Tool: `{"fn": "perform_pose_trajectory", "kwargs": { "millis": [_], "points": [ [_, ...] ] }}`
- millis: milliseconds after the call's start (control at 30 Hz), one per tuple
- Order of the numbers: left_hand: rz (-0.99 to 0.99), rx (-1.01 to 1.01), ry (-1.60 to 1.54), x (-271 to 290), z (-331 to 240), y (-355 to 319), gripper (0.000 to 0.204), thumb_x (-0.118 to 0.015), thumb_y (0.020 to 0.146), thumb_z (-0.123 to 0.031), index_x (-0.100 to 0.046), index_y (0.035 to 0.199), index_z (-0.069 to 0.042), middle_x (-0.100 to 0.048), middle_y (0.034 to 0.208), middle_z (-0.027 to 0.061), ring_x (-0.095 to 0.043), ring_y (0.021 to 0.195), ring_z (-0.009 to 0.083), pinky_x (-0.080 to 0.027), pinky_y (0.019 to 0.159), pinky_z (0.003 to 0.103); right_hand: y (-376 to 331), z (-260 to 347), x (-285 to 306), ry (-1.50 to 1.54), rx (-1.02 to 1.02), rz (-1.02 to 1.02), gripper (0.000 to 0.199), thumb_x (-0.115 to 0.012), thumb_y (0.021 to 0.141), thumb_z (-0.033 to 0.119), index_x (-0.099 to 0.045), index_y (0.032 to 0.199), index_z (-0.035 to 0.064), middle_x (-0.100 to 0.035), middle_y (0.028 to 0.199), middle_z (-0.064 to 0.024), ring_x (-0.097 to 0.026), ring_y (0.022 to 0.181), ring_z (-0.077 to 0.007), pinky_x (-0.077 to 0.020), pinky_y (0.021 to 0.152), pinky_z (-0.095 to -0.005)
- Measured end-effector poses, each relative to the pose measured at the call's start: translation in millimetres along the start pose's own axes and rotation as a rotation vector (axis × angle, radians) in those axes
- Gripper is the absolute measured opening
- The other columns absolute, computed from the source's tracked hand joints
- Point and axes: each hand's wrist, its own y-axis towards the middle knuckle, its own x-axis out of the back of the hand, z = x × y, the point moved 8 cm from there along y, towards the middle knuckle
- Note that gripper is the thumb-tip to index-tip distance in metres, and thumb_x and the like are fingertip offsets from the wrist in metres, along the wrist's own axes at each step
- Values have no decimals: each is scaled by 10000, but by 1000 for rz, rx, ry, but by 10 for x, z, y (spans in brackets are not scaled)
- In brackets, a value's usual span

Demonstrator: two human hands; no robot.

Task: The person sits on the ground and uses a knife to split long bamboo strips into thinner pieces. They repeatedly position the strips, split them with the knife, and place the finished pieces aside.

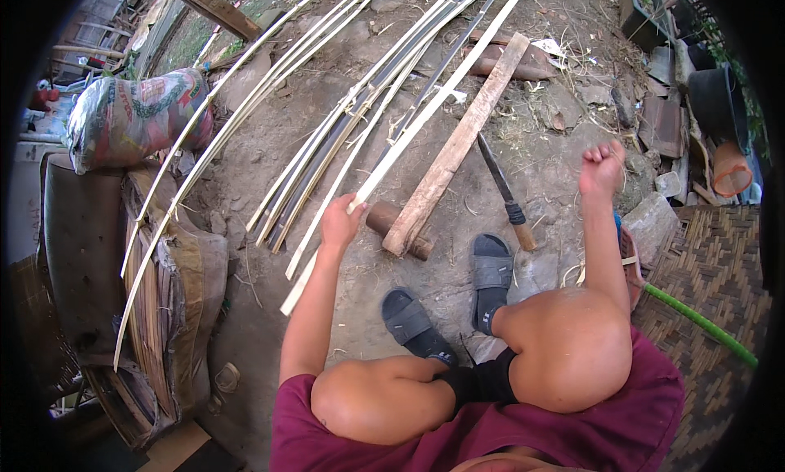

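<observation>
My left hand (339, 221) is closed around a long pale bamboo strip (441, 104), close to its near end. The strip runs away from me to the upper right, beside a rough wooden plank (466, 137). The plank's near end rests on a short round piece of wood (384, 219). Raised off to the right, my right hand (601, 170) is curled into a fist; whatever is inside it, if anything, is hidden. Between that hand and the plank, a machete (505, 190) with a dark blade and wooden handle lies on the ground, its tip beside the plank.
A bundle of bamboo strips (343, 116) lies left of the plank. Longer strips (237, 116) arch over a worn, torn seat (184, 263). Behind it sits a stuffed sack (139, 116). A woven mat (703, 268) and green stick (699, 325) are at right, below a black bucket (719, 104).
</observation>
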Motion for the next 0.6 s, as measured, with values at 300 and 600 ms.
{"fn": "perform_pose_trajectory", "kwargs": {
  "millis": [300,600],
  "points": [
    [-368,-134,25,671,-445,38,288,-692,923,-227,-608,1102,-17,-670,1037,187,-649,965,380,-512,801,435,-986,-1377,1158,-604,-483,-5,383,-564,994,428,-537,1216,117,-571,875,-76,-575,707,-192,-518,620,-340],
    [201,69,-369,604,-1120,846,400,-562,1022,-380,-649,1104,2,-629,705,53,-583,545,114,-473,504,286,-926,-1190,773,-2066,272,685,597,-705,837,259,-472,1346,53,-594,1126,-286,-579,1071,-461,-468,920,-528]
  ]
}}
